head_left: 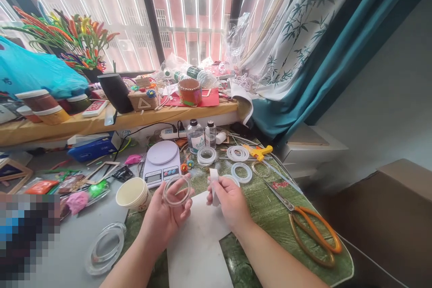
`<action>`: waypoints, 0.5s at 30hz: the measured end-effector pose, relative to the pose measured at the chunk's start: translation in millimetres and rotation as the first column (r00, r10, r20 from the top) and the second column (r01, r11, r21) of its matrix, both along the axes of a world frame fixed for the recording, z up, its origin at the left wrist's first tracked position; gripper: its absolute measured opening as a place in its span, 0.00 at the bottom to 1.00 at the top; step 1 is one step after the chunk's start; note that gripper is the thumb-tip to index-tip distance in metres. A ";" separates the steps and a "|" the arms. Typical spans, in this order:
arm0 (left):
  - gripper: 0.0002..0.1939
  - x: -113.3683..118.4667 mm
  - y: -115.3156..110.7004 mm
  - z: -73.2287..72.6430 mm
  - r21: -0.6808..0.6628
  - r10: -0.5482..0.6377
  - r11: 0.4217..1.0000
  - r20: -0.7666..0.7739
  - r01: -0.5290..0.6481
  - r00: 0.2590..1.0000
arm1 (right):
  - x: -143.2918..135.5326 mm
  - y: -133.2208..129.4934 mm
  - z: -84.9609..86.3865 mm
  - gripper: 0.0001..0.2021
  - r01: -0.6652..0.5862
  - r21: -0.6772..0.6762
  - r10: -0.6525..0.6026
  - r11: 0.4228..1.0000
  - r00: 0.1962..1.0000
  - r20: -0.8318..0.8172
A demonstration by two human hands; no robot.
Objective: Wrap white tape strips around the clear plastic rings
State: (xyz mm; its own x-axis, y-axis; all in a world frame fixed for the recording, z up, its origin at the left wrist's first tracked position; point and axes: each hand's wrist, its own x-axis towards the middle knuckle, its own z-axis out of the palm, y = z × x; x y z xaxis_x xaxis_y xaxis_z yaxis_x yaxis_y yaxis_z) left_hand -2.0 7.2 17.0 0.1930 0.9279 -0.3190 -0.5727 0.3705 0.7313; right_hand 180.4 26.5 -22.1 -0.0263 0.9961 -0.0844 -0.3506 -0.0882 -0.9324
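Note:
A clear ring (177, 190), like a resin bangle, rests across the fingers of my left hand (165, 213), the thumb at its edge. My right hand (231, 200) pinches a folded whitish strip (213, 174) between thumb and fingers; its material I cannot make out. Both hands are above a white sheet (195, 252) on the green tabletop. Just behind my right hand, partly hidden by it, a pale ring (235, 180) lies on the table. Past it are a translucent ring mould (241, 173) and stacked white ring moulds (238, 153), with more ring moulds (206, 156) to their left.
Orange-handled scissors (312, 234) lie at the right, beside a yellow glue gun (259, 152) farther back. A kitchen scale (162, 162), paper cups (133, 194) and two bottles (195, 137) stand beyond the hands. Clear rings (105, 247) lie at left. Behind is a cluttered sill (145, 114).

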 end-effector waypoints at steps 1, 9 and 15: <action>0.31 -0.7 -0.6 -4.5 0.088 0.049 0.995 -0.115 -0.039 0.992 | -0.9 -0.7 0.3 0.22 -0.033 -0.022 0.033 0.999 0.999 -0.009; 0.32 -6.7 -0.6 -21.6 0.403 0.267 0.774 -0.907 0.488 0.325 | -3.7 -7.4 5.0 0.21 -0.312 -0.102 0.306 0.945 0.950 -0.068; 0.32 0.0 1.5 -15.4 0.417 0.286 0.757 -0.904 0.504 0.319 | -6.4 -10.5 4.0 0.21 -0.321 -0.017 0.321 0.947 0.946 -0.041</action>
